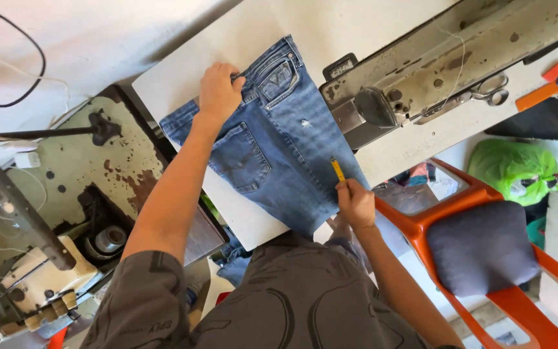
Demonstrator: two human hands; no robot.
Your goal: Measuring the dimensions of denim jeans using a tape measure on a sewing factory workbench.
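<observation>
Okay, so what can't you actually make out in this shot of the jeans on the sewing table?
Head view only:
- Jeans: the legs drop over the table edge, behind the person's body.
- Left hand: the waistband beneath it is covered.
- Right hand: most of the yellow tape measure sits inside the fingers.
- Sewing machine: its far end is cut off by the frame edge.
- Scissors: blades too small to judge.

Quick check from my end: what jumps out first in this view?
Blue jeans lie spread across the white table, left hand pressing the waistband, right hand holding a yellow marker at the leg's edge. Right of them stands a worn sewing machine; an orange chair with a grey cushion sits lower right.
</observation>
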